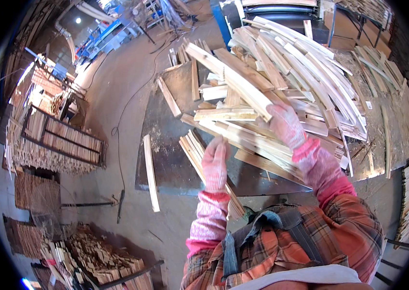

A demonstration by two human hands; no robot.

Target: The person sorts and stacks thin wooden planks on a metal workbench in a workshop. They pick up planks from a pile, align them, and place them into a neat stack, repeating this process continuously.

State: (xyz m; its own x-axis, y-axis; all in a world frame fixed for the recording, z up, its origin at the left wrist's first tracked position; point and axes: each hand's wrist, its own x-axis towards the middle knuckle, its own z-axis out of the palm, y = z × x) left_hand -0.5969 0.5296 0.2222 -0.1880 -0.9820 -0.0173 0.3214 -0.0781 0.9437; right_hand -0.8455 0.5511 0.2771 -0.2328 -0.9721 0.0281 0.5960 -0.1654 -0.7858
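Observation:
My right hand, in a pale pinkish work glove, grips the near end of a long pale wooden board. The board slants up and to the left over a heap of loose wood. My left hand, gloved the same way, is closed with its fingertips curled together. It is at the near edge of the heap, beside a small row of narrow wooden strips. What its fingers hold, if anything, is hidden. Beyond it, more pale strips lie crosswise between the two hands.
The heap lies on a dark worktable; a long stack of pale boards curves along its right. One lone strip overhangs the table's left edge. A black cable runs along the floor. Racks of stacked wood stand left.

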